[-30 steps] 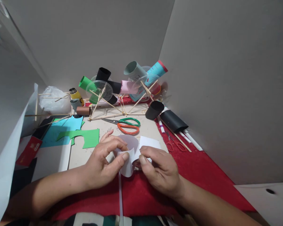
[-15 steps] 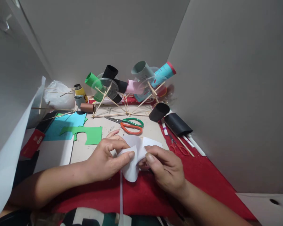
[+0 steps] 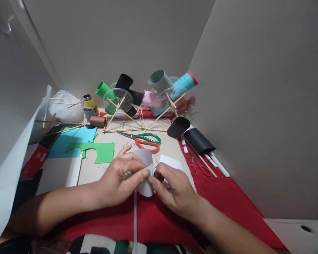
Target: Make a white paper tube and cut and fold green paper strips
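Note:
A piece of white paper (image 3: 144,157), curled round into a short tube, is between my hands above the front of the board. My left hand (image 3: 127,174) pinches its near side between thumb and fingers. From the other side my right hand (image 3: 172,183) grips the overlapping edge, its fingertips close to my left thumb. A narrow pale strip (image 3: 135,218) hangs down below the paper; whether it joins the paper is hidden. Just behind my hands lie scissors (image 3: 147,141) with green and orange handles. A flat white paper piece (image 3: 171,162) rests beside my right hand.
Behind stands a stick frame (image 3: 141,127) with clear discs and coloured paper tubes. Green foam sheet (image 3: 104,152) and blue sheet (image 3: 69,143) lie left. Black tubes (image 3: 200,140), markers and small red scissors (image 3: 201,167) are at right. Grey walls (image 3: 267,106) enclose the table.
My right hand has moved left toward my left hand, drawing the loose paper edge over. The paper has gone from an open curl to a closed round tube.

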A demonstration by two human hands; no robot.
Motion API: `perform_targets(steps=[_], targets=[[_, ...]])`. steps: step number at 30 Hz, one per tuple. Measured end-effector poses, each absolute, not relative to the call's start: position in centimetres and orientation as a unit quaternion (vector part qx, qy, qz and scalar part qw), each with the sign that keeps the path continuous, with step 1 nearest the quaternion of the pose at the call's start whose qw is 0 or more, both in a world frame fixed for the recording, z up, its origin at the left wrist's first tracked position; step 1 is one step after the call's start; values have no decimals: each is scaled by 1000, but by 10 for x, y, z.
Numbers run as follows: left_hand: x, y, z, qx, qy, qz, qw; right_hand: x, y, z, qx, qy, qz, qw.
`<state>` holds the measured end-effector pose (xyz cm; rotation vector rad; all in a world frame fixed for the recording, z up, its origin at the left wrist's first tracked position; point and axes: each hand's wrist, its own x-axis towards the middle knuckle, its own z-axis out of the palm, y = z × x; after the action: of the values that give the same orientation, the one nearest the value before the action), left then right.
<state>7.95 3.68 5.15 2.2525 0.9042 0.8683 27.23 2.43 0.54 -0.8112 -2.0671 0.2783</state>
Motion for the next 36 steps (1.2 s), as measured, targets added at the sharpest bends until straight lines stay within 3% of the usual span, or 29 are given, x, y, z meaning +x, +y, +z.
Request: perform_targets(steps=[12, 28, 33, 36], targets=[[83, 36, 51, 856, 326, 375, 144, 272, 20, 4, -363, -789, 79, 490], [78, 41, 61, 822, 359, 346, 275, 278, 22, -3, -393, -667, 346, 530], [74, 42, 65, 822, 360, 360, 256, 282, 24, 0, -404, -638, 363, 545], [75, 42, 64, 833, 362, 329, 258, 282, 23, 5, -401, -676, 292, 544]])
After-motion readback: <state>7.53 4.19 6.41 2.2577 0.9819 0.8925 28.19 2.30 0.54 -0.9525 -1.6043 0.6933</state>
